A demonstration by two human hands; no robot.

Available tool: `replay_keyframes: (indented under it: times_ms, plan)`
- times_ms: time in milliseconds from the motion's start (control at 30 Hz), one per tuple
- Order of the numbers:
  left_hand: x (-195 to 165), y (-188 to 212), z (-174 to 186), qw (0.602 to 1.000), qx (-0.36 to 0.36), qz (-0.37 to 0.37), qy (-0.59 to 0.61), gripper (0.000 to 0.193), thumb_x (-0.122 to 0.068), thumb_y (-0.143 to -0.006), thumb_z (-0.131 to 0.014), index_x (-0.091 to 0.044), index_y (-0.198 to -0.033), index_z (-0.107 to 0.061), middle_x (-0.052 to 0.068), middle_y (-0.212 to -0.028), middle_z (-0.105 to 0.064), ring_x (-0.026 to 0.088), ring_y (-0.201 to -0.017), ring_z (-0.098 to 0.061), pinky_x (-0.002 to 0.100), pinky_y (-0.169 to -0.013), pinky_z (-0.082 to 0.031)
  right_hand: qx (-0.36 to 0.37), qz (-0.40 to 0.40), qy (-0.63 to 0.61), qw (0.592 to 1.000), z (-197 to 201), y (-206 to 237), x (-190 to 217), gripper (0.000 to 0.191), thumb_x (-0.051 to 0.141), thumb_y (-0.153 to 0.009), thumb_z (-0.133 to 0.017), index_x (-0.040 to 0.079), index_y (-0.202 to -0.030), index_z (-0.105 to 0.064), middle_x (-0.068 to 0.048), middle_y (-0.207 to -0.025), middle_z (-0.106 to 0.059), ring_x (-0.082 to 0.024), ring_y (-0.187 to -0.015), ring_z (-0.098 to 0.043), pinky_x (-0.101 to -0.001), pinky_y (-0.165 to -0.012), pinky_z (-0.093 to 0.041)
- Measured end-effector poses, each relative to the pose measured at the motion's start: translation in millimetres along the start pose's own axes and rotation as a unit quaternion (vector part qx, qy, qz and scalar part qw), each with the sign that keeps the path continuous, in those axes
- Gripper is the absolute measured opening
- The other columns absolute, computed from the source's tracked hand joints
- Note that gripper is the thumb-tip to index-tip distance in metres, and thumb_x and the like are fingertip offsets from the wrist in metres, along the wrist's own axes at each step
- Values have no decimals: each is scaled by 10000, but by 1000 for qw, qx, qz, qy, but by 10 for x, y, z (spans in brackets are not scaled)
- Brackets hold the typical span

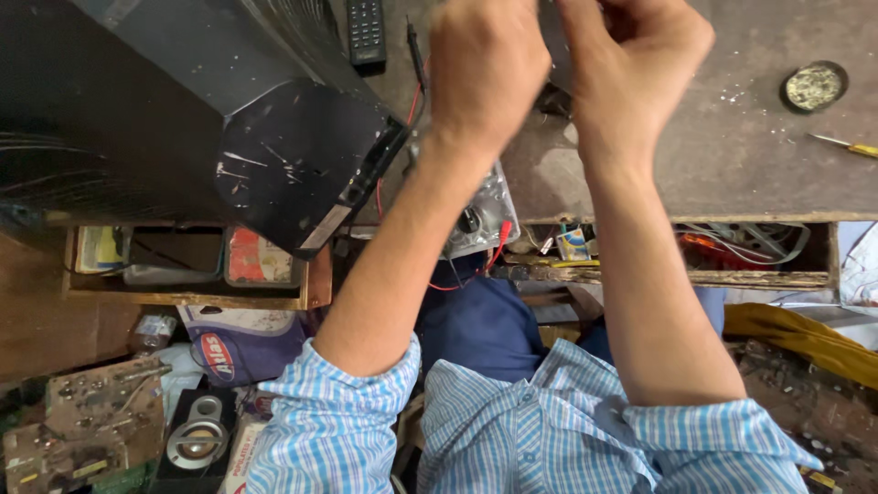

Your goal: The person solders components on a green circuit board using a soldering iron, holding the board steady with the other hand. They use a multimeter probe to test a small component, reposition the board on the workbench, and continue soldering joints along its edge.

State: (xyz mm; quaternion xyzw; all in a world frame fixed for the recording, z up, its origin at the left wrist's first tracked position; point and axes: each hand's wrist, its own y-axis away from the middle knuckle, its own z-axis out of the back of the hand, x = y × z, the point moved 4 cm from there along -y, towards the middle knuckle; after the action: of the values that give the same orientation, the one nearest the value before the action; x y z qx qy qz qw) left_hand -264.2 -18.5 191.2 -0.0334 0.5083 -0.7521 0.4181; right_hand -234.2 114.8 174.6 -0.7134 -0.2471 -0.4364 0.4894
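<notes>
My left hand (485,69) and my right hand (631,64) are raised close together over the brown workbench (732,155), both with fingers curled. What they grip is hidden behind the hands and by the top edge of the view. Below my left wrist lies a multimeter in a clear plastic cover (480,215) with red leads (498,242) trailing down. A black probe (414,46) lies just left of my left hand.
A large black television casing (229,119) fills the bench's left side, a black remote (366,32) beside it. A round tin (814,85) and yellow-handled screwdriver (846,144) lie far right. Open drawers (183,261) hold clutter; circuit boards (87,421) and a small speaker (197,439) sit below.
</notes>
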Motion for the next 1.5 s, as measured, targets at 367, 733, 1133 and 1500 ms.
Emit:
replay_keyframes:
  times_ms: [367, 733, 1133, 1500]
  plan:
    - [-1328, 677, 119, 987, 3, -103, 120, 309, -21, -956, -762, -20, -1238, -637, 96, -1149, -652, 272, -1109, -694, 347, -907, -631, -28, -254, -231, 939, 1289, 811, 231, 93, -75, -1052, -742, -53, -1104, -668, -98, -935, -692, -112, -696, -643, -199, -636, -510]
    - [-2079, 1340, -213, 974, 39, -180, 132, 185, -92, -979, -722, -6, -1136, -676, 108, -1144, -657, 280, -1154, -638, 414, -909, -512, -110, -443, -321, 830, 2270, 1624, 91, 138, 114, -1034, -649, 33, -1145, -652, -72, -1101, -719, -163, -971, -737, -291, -885, -626]
    - [-1806, 1495, -138, 958, 84, -251, 109, 207, -70, -983, -722, -1, -1171, -669, 105, -1171, -644, 265, -1180, -645, 374, -859, -509, -80, -399, -230, 884, 2709, 1533, -10, 324, 176, -1090, -584, 10, -1368, -565, -159, -1141, -716, -235, -985, -746, -337, -885, -638]
    - [-1288, 1849, 139, 976, 125, -158, 85, 196, 0, -950, -773, 17, -1114, -667, 158, -1219, -644, 343, -1242, -638, 462, -1001, -589, -80, -446, -261, 853, 2129, 1528, -400, 189, 149, -1103, -568, 36, -1244, -512, -150, -1005, -713, -264, -922, -766, -350, -819, -657]
